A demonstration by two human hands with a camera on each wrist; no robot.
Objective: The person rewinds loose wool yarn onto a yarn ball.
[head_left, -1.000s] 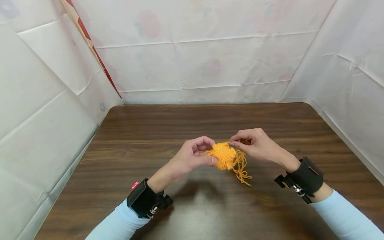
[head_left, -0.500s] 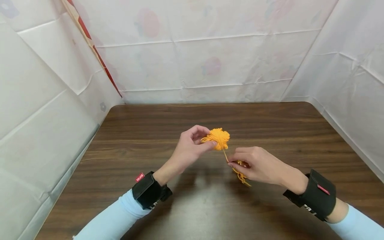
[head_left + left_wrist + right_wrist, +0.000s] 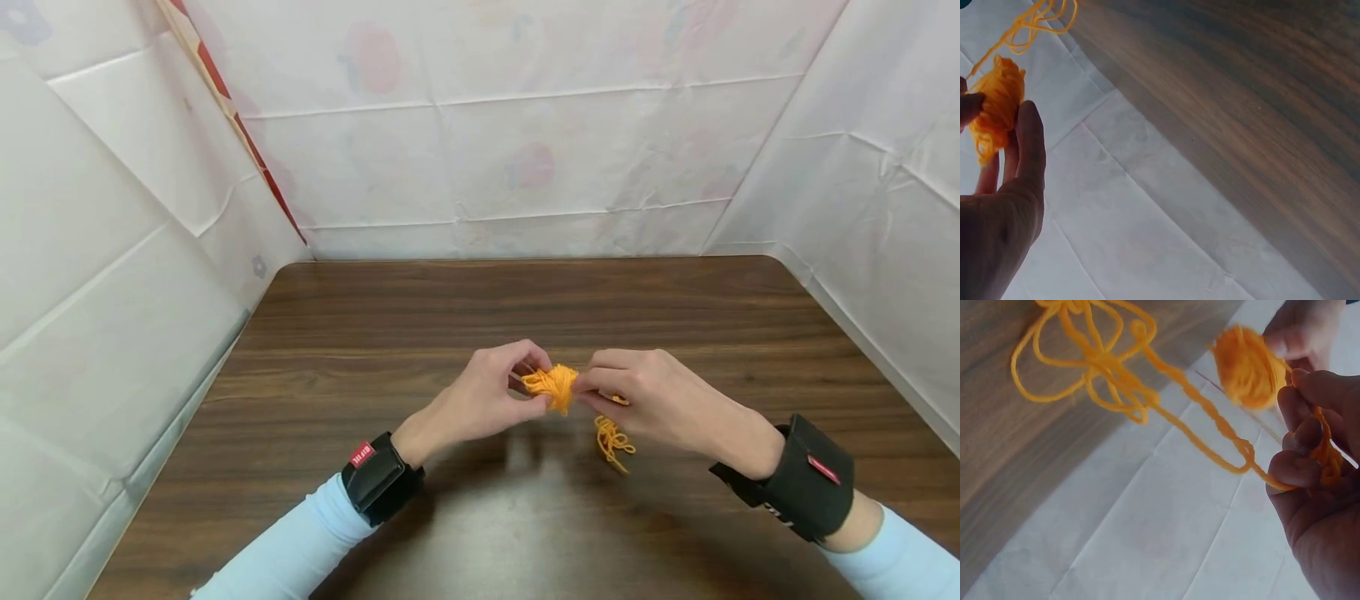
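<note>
A small ball of orange yarn (image 3: 553, 385) is held above the brown wooden table (image 3: 375, 333). My left hand (image 3: 487, 396) pinches the ball (image 3: 997, 106) between thumb and fingers. My right hand (image 3: 637, 396) sits just right of the ball and grips the yarn strand (image 3: 1222, 434) in its curled fingers (image 3: 1300, 434). A loose tangle of yarn loops (image 3: 613, 437) trails below the right hand onto the table; in the right wrist view the loops (image 3: 1094, 359) spread over the wood. The ball (image 3: 1247, 365) shows beside the right fingertips.
White creased sheeting (image 3: 487, 142) walls in the table at the back and on both sides. A red-edged strip (image 3: 240, 133) runs down the back left corner. Black wrist straps (image 3: 378, 475) sit on both pale blue sleeves.
The left hand lowered the ball after raising it. The right hand, which had dropped toward me pulling the strand, came back up beside the ball.
</note>
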